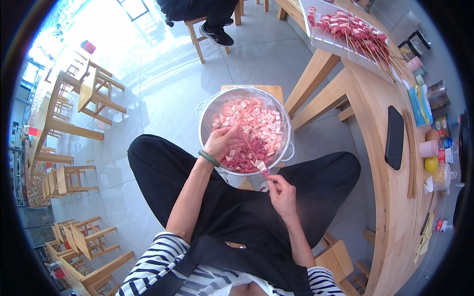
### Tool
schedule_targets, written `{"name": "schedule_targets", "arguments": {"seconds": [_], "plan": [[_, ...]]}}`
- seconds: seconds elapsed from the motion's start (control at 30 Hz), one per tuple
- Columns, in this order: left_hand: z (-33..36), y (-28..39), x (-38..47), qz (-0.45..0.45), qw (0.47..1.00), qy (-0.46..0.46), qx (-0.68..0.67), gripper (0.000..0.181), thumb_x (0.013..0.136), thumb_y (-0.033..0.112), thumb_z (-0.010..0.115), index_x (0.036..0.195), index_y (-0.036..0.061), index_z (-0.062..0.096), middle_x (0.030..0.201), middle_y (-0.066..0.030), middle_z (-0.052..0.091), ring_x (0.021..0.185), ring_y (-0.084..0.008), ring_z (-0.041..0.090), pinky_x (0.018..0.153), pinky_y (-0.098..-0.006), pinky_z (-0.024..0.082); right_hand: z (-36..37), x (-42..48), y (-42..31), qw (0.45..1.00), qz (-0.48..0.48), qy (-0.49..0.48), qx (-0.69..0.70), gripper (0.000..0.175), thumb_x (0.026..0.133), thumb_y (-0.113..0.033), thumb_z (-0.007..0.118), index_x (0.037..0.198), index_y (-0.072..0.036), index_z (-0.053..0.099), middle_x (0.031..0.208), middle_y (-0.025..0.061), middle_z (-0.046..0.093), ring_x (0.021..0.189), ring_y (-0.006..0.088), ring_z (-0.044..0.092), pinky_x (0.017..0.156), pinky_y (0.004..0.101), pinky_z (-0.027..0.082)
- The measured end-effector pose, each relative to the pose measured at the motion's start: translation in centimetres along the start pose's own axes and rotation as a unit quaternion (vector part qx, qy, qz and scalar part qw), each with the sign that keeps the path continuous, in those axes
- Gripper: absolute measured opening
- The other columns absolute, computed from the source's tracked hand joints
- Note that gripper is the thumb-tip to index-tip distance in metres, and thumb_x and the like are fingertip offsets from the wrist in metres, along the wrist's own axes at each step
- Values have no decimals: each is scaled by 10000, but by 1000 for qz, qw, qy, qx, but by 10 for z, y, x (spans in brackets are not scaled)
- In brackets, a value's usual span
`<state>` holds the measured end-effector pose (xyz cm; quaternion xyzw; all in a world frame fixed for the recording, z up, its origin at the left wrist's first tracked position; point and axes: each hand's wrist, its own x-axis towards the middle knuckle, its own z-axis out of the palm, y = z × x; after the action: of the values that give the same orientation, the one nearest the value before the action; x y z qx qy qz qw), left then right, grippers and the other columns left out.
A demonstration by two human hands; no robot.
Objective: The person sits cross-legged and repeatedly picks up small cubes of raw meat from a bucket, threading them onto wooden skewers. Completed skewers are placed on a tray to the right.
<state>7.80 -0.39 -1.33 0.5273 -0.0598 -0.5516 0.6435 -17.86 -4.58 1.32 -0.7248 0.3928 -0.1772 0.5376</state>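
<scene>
A round, plastic-lined basin (202,138) stands on a wooden stool (277,92) between my knees. Pale, fatty meat cubes (255,111) fill its far part and darker red meat pieces (240,162) its near part. My left hand (222,142), above the basin, has its fingertips closed on one end of a thin wooden skewer (248,144). Threaded near the skewer's other end are a few meat pieces (260,165), at the basin's near rim. My right hand (282,194) pinches the lowest piece there, just outside the rim.
On the right, a wooden table (366,107) bears a white tray (326,44) of meat skewers (348,29), a black phone (394,137), bare skewers (410,155) and a tissue pack (420,105). A seated person's shoe (216,36) shows beyond the basin. Wooden stools (89,88) stand left.
</scene>
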Motion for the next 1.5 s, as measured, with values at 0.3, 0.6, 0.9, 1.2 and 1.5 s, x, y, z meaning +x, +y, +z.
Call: {"name": "schedule_targets", "arguments": {"seconds": [0.3,0.6,0.9,1.2,1.5], "plan": [[-3,1,-2,29,999,29,8,245,923,124,635,1072,-67,604,996,-157,670,871,-243,698,746,-318,605,-2,-7,-7,999,-33,15,-4,95,896,-49,607,966,5,642,530,52,531,473,33,472,462,242,360],[-1,-1,-1,54,995,53,67,275,927,166,639,1054,-77,614,935,-154,678,819,-240,703,712,-320,608,-1,-7,-7,999,-28,13,-38,105,881,-47,613,978,-32,650,683,162,648,582,251,670,521,318,475],[4,9,-7,-1,999,52,12,466,997,393,484,1055,-52,610,940,-171,687,809,-229,709,703,-314,598,2,-5,-3,996,-67,33,-54,85,891,-32,609,958,-1,651,575,83,584,482,45,517,464,253,374],[0,0,-2,34,997,24,68,254,898,112,668,1097,-35,614,964,-126,686,866,-231,704,700,-304,601,-1,-7,-1,996,-67,18,-62,94,892,-26,604,967,6,651,620,98,622,521,57,574,487,243,408],[5,-1,-4,72,987,45,134,222,888,114,683,1039,-44,650,916,-122,699,794,-195,704,664,-287,600,3,-8,0,994,-63,35,-81,97,873,-82,620,964,-75,655,669,165,627,601,320,647,523,375,477]]}}
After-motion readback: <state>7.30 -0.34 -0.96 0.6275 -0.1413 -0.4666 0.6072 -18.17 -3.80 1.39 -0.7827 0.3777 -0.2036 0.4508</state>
